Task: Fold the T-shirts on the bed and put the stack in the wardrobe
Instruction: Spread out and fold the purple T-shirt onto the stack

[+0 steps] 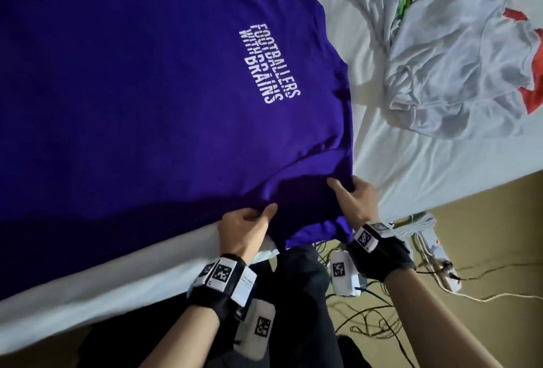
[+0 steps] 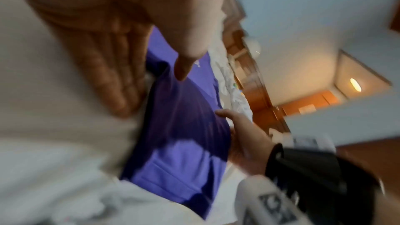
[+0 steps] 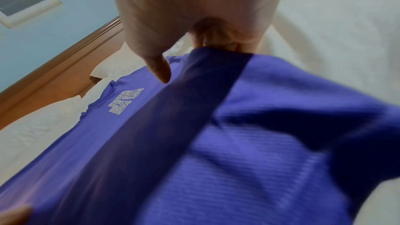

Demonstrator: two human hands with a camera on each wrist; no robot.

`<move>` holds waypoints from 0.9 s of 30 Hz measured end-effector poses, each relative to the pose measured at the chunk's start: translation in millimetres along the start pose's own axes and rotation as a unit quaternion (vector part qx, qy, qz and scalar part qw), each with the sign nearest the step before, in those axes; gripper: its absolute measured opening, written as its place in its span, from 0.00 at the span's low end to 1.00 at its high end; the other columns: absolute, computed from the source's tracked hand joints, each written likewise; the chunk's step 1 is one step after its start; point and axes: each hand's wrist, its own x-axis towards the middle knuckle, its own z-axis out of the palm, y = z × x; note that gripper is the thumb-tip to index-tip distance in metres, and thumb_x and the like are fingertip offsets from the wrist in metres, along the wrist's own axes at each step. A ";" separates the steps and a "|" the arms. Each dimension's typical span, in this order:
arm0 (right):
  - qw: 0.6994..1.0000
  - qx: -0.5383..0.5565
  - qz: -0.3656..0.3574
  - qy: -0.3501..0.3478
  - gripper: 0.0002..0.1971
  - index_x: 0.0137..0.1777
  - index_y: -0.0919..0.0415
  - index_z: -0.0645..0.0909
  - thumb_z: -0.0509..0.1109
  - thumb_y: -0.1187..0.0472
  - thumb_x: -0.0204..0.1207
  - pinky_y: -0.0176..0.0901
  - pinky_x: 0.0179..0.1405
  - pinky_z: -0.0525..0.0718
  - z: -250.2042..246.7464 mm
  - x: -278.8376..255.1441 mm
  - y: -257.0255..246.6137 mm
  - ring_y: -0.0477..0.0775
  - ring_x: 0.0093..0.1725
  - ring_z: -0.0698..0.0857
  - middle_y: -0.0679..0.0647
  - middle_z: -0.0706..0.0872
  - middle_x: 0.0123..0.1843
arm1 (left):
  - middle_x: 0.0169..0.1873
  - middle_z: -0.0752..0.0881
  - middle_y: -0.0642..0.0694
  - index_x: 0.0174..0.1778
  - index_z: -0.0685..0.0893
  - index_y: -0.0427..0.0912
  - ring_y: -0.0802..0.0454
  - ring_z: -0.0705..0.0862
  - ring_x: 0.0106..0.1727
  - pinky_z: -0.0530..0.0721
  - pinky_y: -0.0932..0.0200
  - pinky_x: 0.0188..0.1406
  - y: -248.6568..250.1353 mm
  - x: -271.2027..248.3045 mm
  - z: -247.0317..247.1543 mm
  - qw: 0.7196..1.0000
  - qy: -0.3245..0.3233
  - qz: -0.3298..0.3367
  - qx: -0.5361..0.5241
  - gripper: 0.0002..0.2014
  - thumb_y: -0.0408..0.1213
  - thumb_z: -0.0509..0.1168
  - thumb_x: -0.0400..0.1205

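A purple T-shirt (image 1: 147, 88) with white lettering lies spread face up on the white bed (image 1: 411, 168). Its near sleeve hangs over the bed's edge. My left hand (image 1: 264, 213) pinches that sleeve's left side, thumb on top and fingers underneath. My right hand (image 1: 343, 188) grips the sleeve's right side the same way, a short gap from the left. In the left wrist view my thumb (image 2: 184, 69) presses on the purple T-shirt (image 2: 184, 143). The right wrist view shows the purple T-shirt (image 3: 249, 151) bunched under my thumb (image 3: 160, 71). A crumpled white T-shirt (image 1: 455, 59) lies at the right.
The bed's edge runs diagonally in front of my legs. Cables and a white power strip (image 1: 435, 253) lie on the tan floor at the right. Pillows (image 3: 65, 107) and a wooden headboard (image 3: 54, 81) stand at the bed's far end.
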 end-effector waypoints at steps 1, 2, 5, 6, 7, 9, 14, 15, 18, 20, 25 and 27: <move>1.000 0.011 0.003 -0.016 0.13 0.42 0.62 0.87 0.76 0.51 0.71 0.56 0.40 0.84 -1.6 -2.3 7.9 0.56 0.37 0.86 0.58 0.90 0.35 | 0.24 0.86 0.51 0.30 0.86 0.44 0.53 0.84 0.33 0.80 0.66 0.35 -3.1 -1.0 5.1 0.998 -0.004 -0.016 -0.066 0.16 0.52 0.78 0.71; 0.999 0.021 0.006 -0.024 0.11 0.40 0.62 0.87 0.76 0.53 0.71 0.59 0.40 0.85 -4.2 -3.6 15.1 0.54 0.35 0.85 0.58 0.90 0.35 | 0.27 0.86 0.50 0.36 0.86 0.41 0.56 0.82 0.32 0.79 0.72 0.31 -5.3 -0.8 10.1 0.994 -0.007 -0.030 -0.108 0.14 0.48 0.80 0.71; 0.999 0.029 0.000 -0.031 0.10 0.35 0.57 0.83 0.73 0.56 0.76 0.49 0.31 0.79 -11.2 -6.4 28.1 0.52 0.33 0.81 0.53 0.85 0.29 | 0.28 0.81 0.49 0.40 0.83 0.36 0.55 0.76 0.32 0.75 0.73 0.29 -10.0 3.0 20.2 0.991 0.004 -0.016 -0.134 0.14 0.41 0.79 0.72; 0.999 0.026 -0.012 -0.028 0.11 0.35 0.57 0.82 0.71 0.56 0.79 0.44 0.29 0.76 -12.5 -8.7 29.1 0.52 0.33 0.80 0.51 0.84 0.28 | 0.26 0.78 0.50 0.37 0.82 0.38 0.54 0.74 0.31 0.76 0.67 0.31 -13.9 5.2 22.6 0.991 0.020 -0.001 -0.129 0.14 0.42 0.79 0.72; 0.999 0.024 -0.024 -0.018 0.11 0.38 0.58 0.82 0.69 0.55 0.80 0.40 0.29 0.74 -13.7 -12.4 27.9 0.52 0.33 0.79 0.52 0.83 0.29 | 0.25 0.77 0.50 0.33 0.80 0.39 0.54 0.73 0.29 0.76 0.61 0.33 -18.7 7.4 24.9 0.992 0.038 0.017 -0.120 0.16 0.44 0.79 0.72; 0.999 0.026 -0.036 0.014 0.10 0.45 0.61 0.82 0.67 0.55 0.82 0.40 0.32 0.73 -14.5 -20.8 25.8 0.55 0.36 0.81 0.55 0.85 0.35 | 0.24 0.78 0.50 0.29 0.77 0.41 0.53 0.73 0.26 0.75 0.54 0.32 -22.1 4.7 27.4 0.992 0.061 0.055 -0.094 0.19 0.48 0.79 0.71; 0.997 -0.003 0.005 0.078 0.09 0.56 0.59 0.80 0.65 0.55 0.83 0.47 0.45 0.76 -8.4 -29.1 39.6 0.63 0.50 0.86 0.60 0.90 0.49 | 0.29 0.84 0.39 0.30 0.80 0.39 0.58 0.80 0.16 0.77 0.64 0.16 -15.0 -5.5 19.5 0.999 0.021 0.035 -0.030 0.16 0.42 0.79 0.72; 0.994 -0.020 -0.004 0.111 0.11 0.60 0.58 0.78 0.66 0.55 0.82 0.50 0.47 0.77 -6.5 -30.1 40.3 0.64 0.53 0.86 0.61 0.88 0.53 | 0.29 0.87 0.40 0.28 0.81 0.41 0.59 0.83 0.20 0.80 0.63 0.19 -12.6 -6.2 11.6 0.998 -0.003 0.034 0.052 0.18 0.49 0.80 0.71; 0.965 -0.103 -0.115 0.211 0.29 0.78 0.58 0.65 0.66 0.51 0.79 0.61 0.66 0.71 4.5 -32.1 15.9 0.64 0.72 0.73 0.61 0.73 0.75 | 0.30 0.86 0.49 0.27 0.79 0.44 0.47 0.86 0.39 0.78 0.56 0.34 10.6 2.2 -20.6 0.945 0.032 0.067 0.319 0.32 0.75 0.70 0.64; 0.956 -0.132 -0.186 0.186 0.34 0.83 0.57 0.58 0.59 0.45 0.79 0.63 0.78 0.57 19.4 -24.4 -15.3 0.57 0.83 0.58 0.56 0.61 0.84 | 0.34 0.85 0.52 0.34 0.82 0.47 0.43 0.86 0.45 0.76 0.54 0.36 39.8 16.1 -36.0 0.930 0.138 0.140 0.312 0.26 0.70 0.67 0.71; 0.906 -0.234 -0.352 -0.010 0.33 0.86 0.51 0.50 0.45 0.44 0.81 0.68 0.80 0.36 86.8 13.4 -103.6 0.45 0.85 0.36 0.43 0.44 0.87 | 0.75 0.74 0.36 0.71 0.78 0.35 0.33 0.71 0.77 0.73 0.35 0.70 70.1 96.2 -31.3 0.892 0.193 0.291 0.288 0.32 0.56 0.53 0.80; 0.860 -0.298 -0.406 -0.079 0.33 0.86 0.49 0.49 0.41 0.42 0.81 0.73 0.80 0.37 110.0 27.3 -118.6 0.43 0.84 0.34 0.41 0.40 0.86 | 0.83 0.62 0.40 0.80 0.68 0.37 0.37 0.60 0.83 0.62 0.30 0.76 64.0 122.2 -31.1 0.898 0.162 0.248 0.324 0.36 0.57 0.46 0.81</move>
